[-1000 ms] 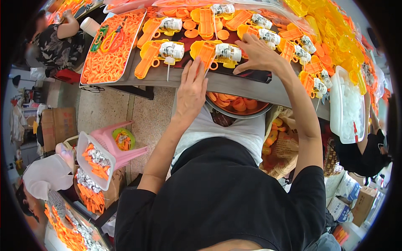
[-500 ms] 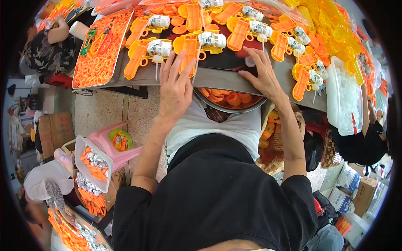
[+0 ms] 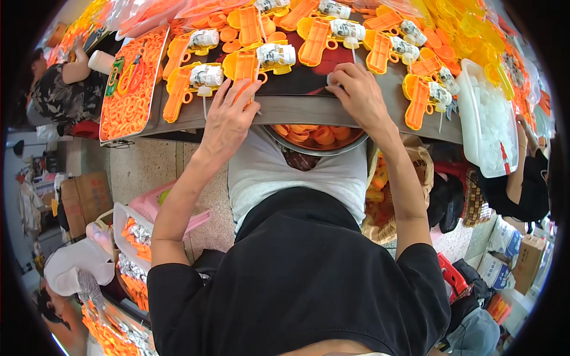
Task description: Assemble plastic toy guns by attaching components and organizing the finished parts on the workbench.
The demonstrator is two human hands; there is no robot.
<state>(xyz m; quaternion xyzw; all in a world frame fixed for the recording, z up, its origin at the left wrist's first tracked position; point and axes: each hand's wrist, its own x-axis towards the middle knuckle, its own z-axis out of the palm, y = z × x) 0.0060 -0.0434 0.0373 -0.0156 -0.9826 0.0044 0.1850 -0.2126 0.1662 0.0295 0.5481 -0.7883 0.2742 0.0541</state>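
Observation:
My left hand (image 3: 228,118) lies flat at the table's near edge (image 3: 297,110), fingers spread, its fingertips on an orange toy gun body (image 3: 246,68) with a white motor part. My right hand (image 3: 356,95) rests on the dark mat a little to the right, fingertips pinched on a small white piece (image 3: 331,80). Several more orange and yellow gun bodies (image 3: 314,38) lie in rows across the table. A metal bowl (image 3: 314,145) with orange round parts sits on my lap under the table edge.
An orange tray of rings (image 3: 127,89) is at the left, a clear plastic box (image 3: 490,124) of white parts at the right. Other people sit at far left (image 3: 62,89), lower left (image 3: 77,273) and right (image 3: 522,184). Pink and white bins (image 3: 142,219) stand on the floor.
Both hands have drawn back from the rows of gun bodies toward the table's near edge. The right hand now pinches a small white piece.

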